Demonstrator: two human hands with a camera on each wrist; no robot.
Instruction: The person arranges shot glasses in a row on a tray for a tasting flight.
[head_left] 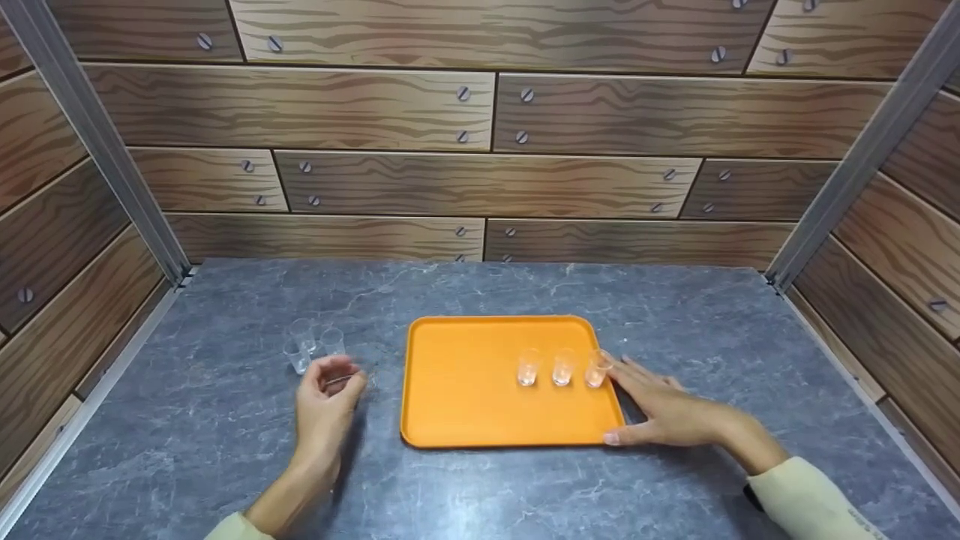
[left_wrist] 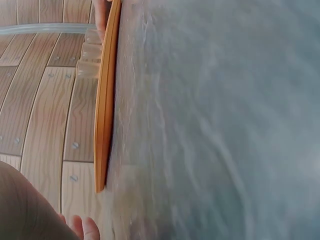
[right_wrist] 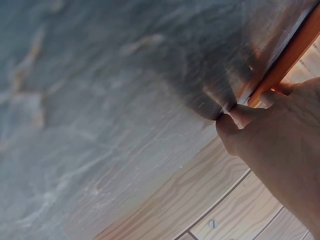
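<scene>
In the head view my left hand (head_left: 326, 401), fingers curled, pinches a clear small glass (head_left: 372, 375), mostly hidden and hard to make out. Several more clear glasses stand just beyond it, among them a glass (head_left: 332, 341). On the orange tray (head_left: 457, 390) three clear small glasses stand in a row: a left one (head_left: 527, 369), a middle one (head_left: 562, 369) and a right one (head_left: 596, 370). My right hand (head_left: 660, 409) rests at the tray's right edge, its thumb at the near corner and its forefinger beside the right glass. Its fingertips touch the table in the right wrist view.
A grey marbled table (head_left: 480, 495) lies under everything. Wood-patterned walls (head_left: 480, 180) close off the back and both sides. Metal posts (head_left: 112, 150) rise at the back corners.
</scene>
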